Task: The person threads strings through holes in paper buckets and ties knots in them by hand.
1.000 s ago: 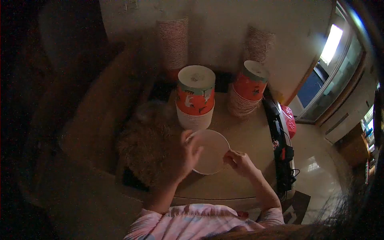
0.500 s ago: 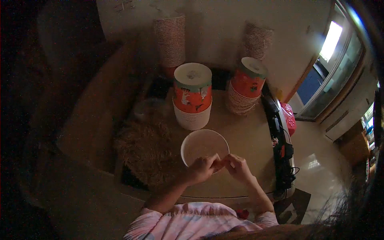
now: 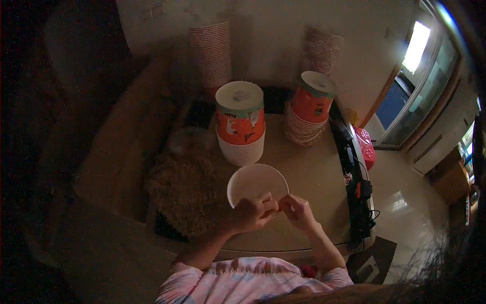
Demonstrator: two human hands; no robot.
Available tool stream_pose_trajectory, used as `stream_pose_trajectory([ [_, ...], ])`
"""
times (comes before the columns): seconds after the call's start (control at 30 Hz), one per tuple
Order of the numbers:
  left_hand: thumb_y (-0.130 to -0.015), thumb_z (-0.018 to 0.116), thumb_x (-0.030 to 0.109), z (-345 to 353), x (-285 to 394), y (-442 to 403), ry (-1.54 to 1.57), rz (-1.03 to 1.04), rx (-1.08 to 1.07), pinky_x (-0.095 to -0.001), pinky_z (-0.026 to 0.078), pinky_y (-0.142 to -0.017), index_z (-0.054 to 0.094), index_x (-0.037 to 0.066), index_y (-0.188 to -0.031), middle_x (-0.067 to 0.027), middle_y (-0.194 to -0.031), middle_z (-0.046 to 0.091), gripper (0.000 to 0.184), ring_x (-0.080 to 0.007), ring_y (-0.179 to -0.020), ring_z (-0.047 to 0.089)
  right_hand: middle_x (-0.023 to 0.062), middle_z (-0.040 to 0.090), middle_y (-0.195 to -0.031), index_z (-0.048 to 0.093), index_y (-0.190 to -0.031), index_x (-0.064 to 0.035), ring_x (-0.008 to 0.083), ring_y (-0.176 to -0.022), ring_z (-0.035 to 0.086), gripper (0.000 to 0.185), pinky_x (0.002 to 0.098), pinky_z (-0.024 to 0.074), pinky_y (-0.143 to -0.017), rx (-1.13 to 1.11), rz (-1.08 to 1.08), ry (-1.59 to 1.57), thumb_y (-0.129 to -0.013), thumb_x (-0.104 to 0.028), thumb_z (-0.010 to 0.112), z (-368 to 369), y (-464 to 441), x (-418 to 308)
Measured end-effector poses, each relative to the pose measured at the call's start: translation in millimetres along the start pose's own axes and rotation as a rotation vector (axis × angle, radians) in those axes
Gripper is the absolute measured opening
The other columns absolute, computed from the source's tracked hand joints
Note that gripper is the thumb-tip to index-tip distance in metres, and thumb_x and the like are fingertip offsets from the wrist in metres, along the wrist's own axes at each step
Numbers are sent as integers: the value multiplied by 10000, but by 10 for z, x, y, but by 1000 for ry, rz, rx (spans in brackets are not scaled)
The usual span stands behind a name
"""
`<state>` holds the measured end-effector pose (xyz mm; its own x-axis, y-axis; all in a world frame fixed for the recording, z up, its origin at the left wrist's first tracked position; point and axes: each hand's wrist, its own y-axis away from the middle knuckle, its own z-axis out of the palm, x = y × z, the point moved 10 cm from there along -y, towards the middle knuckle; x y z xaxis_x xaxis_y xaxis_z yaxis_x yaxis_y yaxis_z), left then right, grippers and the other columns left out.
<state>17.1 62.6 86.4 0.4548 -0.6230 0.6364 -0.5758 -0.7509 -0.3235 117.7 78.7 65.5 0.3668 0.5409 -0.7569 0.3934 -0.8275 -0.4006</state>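
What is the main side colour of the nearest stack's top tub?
The top tub is mainly orange; see the head view.

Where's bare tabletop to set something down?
Widest: tabletop between the cup and the dark strip, front-right stack behind. Narrower: between that and the front-middle stack. Crowded: left, by the brown fibrous bundle; front, at the left hand and right hand.

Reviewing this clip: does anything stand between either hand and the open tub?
Nothing visible does. The left hand and right hand are both at the near side of the open tub; the tall orange-and-white stack stands beyond it, out of their way.
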Motion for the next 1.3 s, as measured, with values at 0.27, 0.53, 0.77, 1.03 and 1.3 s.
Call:
stream_pose_trajectory([
  [0.27,-701,624,161,92,51,-17,-209,74,-171,-365,486,-560,567,84,-764,-60,-933,522,115,-251,-715,588,97,594,-729,551,-843,-1,193,-664,613,43,294,469,-584,-26,46,-17,-825,1,512,12,-16,26],
  [0.53,-761,620,195,178,161,-77,-501,165,38,-368,519,-515,595,84,-789,-55,-802,507,117,-211,-727,595,115,616,-787,579,-881,-6,208,-695,620,71,285,480,-619,18,91,-71,-822,-12,540,33,48,110],
  [0.77,-763,640,122,53,-109,14,104,-86,179,-349,487,-561,608,76,-837,-60,-874,550,93,-177,-743,590,55,627,-825,597,-911,-7,104,-730,592,77,260,482,-637,239,249,-195,-855,-40,556,49,242,285],
  [1.03,-879,557,204,429,-561,149,974,-591,26,-179,380,-442,595,69,-878,29,-675,542,140,-32,-562,490,127,617,-861,579,-824,18,148,-774,588,17,255,478,-652,666,99,-293,-824,5,589,73,448,110],
  [1.3,-874,557,188,389,-632,242,993,-655,168,-171,329,-438,611,40,-838,41,-634,519,161,-21,-516,441,155,639,-884,603,-812,1,192,-793,618,27,262,490,-608,685,-21,-77,-794,-5,622,-42,378,-203],
])
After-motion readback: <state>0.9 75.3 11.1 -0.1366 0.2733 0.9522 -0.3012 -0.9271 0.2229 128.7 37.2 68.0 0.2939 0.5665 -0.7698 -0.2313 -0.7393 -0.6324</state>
